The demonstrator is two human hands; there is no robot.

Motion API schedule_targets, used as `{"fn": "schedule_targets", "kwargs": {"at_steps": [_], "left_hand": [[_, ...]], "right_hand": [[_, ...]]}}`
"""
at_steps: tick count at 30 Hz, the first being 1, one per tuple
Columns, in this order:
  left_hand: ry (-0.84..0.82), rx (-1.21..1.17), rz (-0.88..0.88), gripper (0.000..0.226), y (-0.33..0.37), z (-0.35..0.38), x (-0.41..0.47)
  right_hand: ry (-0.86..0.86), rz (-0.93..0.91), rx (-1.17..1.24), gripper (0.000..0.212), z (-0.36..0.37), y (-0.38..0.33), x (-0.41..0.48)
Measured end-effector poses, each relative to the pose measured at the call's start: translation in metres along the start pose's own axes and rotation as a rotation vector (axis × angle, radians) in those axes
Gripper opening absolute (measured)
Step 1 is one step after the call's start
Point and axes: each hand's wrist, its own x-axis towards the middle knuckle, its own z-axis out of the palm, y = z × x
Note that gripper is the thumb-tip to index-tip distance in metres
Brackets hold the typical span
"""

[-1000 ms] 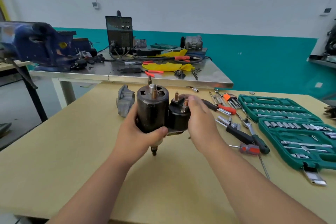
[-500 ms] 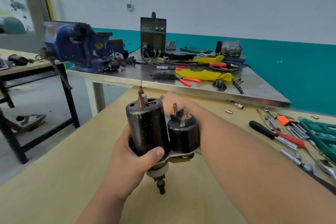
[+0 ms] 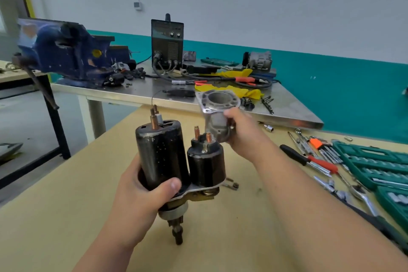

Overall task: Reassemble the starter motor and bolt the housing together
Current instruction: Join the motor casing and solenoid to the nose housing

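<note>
the starter motor (image 3: 161, 152) hides the fingers of the left hand (image 3: 136, 196), and the socket case (image 3: 375, 158) runs off the right edge.

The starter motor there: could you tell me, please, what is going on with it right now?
A person grips the starter motor upright in the left hand, its shaft pointing down above the wooden table. The right hand holds the grey housing behind it, apart from the motor and not yet fitted. Screwdrivers and a green socket set lie on the table to the right.
</note>
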Motion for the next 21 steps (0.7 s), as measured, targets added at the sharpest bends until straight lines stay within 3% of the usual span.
{"fn": "schedule_targets", "kwargs": {"at_steps": [3,5,8,14,21], "left_hand": [[0.021,-0.029,-0.023,0.040,0.002,0.023,-0.011],[0.007,-0.041,-0.019,0.041,0.007,0.046,-0.021],[-0.051,-0.041,-0.012,0.043,0.016,0.083,-0.040],[-0.124,-0.103,-0.028,0.041,0.030,0.139,-0.073],[-0.349,-0.106,0.017,0.048,0.048,0.152,-0.080]], "right_hand": [[-0.093,-0.119,0.177,0.057,-0.052,-0.036,-0.057],[-0.151,-0.173,0.176,0.065,-0.074,-0.049,-0.096],[-0.094,-0.219,0.120,0.074,-0.096,-0.058,-0.144],[-0.026,-0.140,0.153,0.040,-0.113,-0.095,-0.199],[-0.124,-0.106,0.265,0.044,-0.107,-0.127,-0.220]]}}
